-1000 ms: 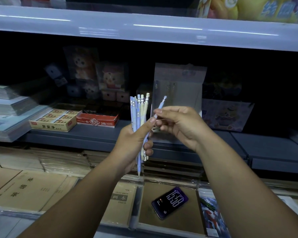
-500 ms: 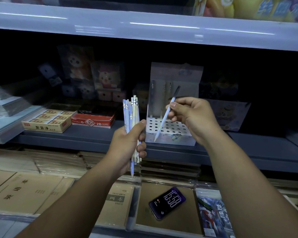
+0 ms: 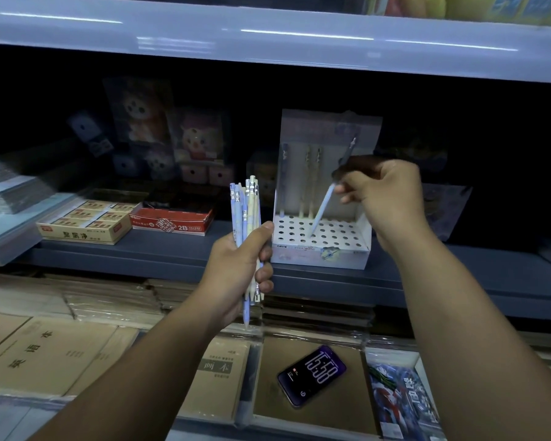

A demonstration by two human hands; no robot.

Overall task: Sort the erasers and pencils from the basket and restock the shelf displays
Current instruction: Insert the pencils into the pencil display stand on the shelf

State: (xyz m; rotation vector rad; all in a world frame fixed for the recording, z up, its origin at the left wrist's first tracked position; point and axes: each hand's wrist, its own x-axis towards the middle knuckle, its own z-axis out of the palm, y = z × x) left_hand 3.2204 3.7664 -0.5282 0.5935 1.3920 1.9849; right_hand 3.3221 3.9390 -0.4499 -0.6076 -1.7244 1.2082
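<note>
Now, right hand (image 3: pixel 382 198): fingers and thumb curled in a pinch on the upper part of one pale blue pencil (image 3: pixel 323 208).
Pencil in hand: tilted, its lower tip at (perhaps just inside) a hole near the middle of the perforated display box (image 3: pixel 318 257); not yet upright.
Left hand (image 3: pixel 236 268): fist wrapped round a bundle of pencils (image 3: pixel 247 211), blue and cream, held upright just left of the box.
Already seated: standing pencils (image 3: pixel 309 183), about three in the back row (dim light makes the count unsure).
Left to do: most holes show empty and the bundle is thick, so I judge the pencil restocking to be early.
Erasers: an open eraser box (image 3: pixel 83 222) and a red 2B box (image 3: pixel 172 222) sit further left on the same shelf (image 3: pixel 172 254); whether they need filling I cannot tell.
Basket: not in view.
Stray item: a phone (image 3: pixel 312 375) lies on a brown notebook (image 3: pixel 268 361) below.
</note>
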